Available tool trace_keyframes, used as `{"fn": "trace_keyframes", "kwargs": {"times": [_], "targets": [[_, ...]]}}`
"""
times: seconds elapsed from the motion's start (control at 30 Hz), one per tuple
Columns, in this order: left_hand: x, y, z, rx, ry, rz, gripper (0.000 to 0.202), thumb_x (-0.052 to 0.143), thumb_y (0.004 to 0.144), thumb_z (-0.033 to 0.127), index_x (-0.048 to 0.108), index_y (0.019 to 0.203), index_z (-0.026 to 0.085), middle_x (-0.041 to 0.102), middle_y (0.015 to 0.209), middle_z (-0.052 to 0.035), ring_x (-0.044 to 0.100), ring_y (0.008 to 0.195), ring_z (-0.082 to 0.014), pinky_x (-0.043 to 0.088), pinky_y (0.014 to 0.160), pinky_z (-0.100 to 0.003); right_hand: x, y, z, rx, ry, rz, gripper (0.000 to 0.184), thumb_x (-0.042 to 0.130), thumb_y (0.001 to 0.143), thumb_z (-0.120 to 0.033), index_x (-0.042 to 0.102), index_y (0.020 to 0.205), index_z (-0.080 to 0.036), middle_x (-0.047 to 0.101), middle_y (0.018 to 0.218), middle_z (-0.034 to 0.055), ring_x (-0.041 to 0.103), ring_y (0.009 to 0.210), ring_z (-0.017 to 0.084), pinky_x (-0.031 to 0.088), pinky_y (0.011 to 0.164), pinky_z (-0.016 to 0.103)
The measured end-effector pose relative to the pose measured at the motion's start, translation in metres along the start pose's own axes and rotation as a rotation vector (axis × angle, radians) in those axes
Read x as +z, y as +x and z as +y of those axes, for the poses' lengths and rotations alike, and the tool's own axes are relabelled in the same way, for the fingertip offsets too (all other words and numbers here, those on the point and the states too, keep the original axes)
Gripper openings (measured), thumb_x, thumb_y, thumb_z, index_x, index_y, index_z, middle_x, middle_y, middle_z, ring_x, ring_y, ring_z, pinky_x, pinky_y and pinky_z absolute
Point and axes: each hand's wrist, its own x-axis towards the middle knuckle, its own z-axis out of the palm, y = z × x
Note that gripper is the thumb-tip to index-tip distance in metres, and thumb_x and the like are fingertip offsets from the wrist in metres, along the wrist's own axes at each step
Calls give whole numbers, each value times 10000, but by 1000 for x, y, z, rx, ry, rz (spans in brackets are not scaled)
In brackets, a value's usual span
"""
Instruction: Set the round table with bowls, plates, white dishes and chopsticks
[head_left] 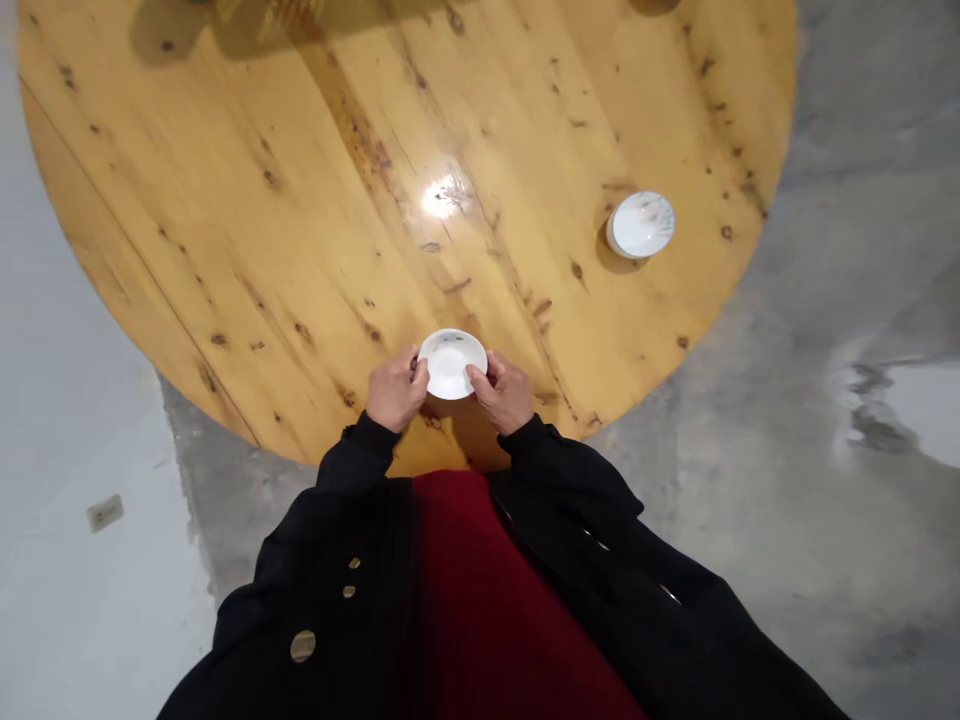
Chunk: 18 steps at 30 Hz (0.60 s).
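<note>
A small white saucer (451, 360) sits near the front edge of a round wooden table (315, 220). My left hand (395, 392) grips its left rim with curled fingers. My right hand (501, 392) pinches its right rim in the same way. Both sleeves are black. I cannot tell whether the saucer rests on the wood or is lifted slightly above it.
A second small white dish (640, 224) stands on the table at the right, near the edge. Grey concrete floor surrounds the table, with a pale wet patch (915, 405) at the right and a small white object (104, 512) on the floor at the left.
</note>
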Motion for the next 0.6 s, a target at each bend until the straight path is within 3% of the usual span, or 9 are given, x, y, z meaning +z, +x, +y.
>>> {"fn": "trace_keyframes", "kwargs": {"times": [0.07,0.27,0.6], "targets": [[7,-3,4,-7,113,-39,275,419,956,262,672,968,152,700,792,-76,662,745,-189,445,682,-273,-1,0,8,-27,-169,32,383,445,916,-475,650,906,-151,637,689,52,609,612,184,450,596,285],[17,-7,10,-80,294,-159,419,380,994,305,524,1350,135,744,995,-134,713,836,-249,482,712,-302,2,2,18,-36,-545,48,524,394,959,-454,560,1317,-110,748,914,125,678,743,247,429,635,294],[15,9,16,-194,435,-262,571,347,1007,351,328,1508,80,747,1010,-168,724,922,-272,508,769,-315,6,22,4,125,-854,-121,598,401,992,-447,434,1447,-61,735,862,155,685,758,281,392,631,293]]}}
